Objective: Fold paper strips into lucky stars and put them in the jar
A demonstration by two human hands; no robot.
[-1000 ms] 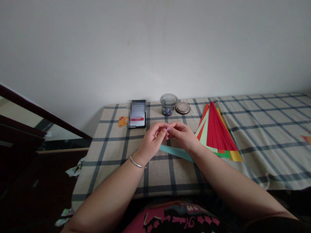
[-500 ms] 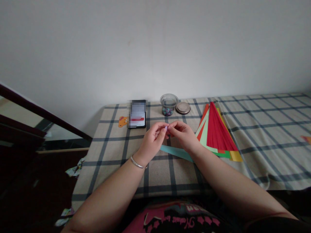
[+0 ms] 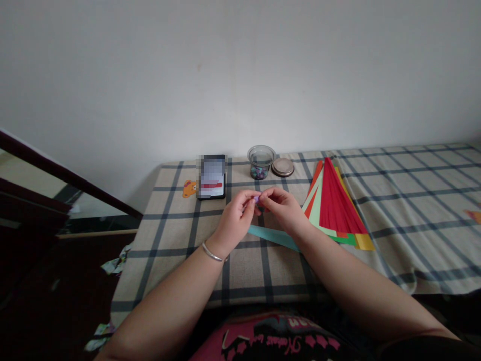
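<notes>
The cloth-covered counter (image 3: 171, 271) carried everything, with the open tub (image 3: 260, 163) toward its far side. Right of the tub and nearer the person lay a fan of paper strips (image 3: 338, 200); the right forearm (image 3: 353, 281) passed just beside it, so a sideways swing could well have scattered the bundle. In front of the tub, a pale blue strip (image 3: 274, 237) ran partly out of sight by that forearm, and a drag there might have creased it. The tub stood uncapped, its lid (image 3: 283, 167) just to its right — a forward knock would probably have spilled the small coloured pieces (image 3: 259, 173) inside. Directly in front of the tub, the left grip (image 3: 236, 213) and right grip (image 3: 284, 208) were pinched together on a tiny purple piece (image 3: 256, 199); too much pressure could have flattened it, too little dropped it. It looked light violet — mostly covered, its exact shape impossible to tell.
</notes>
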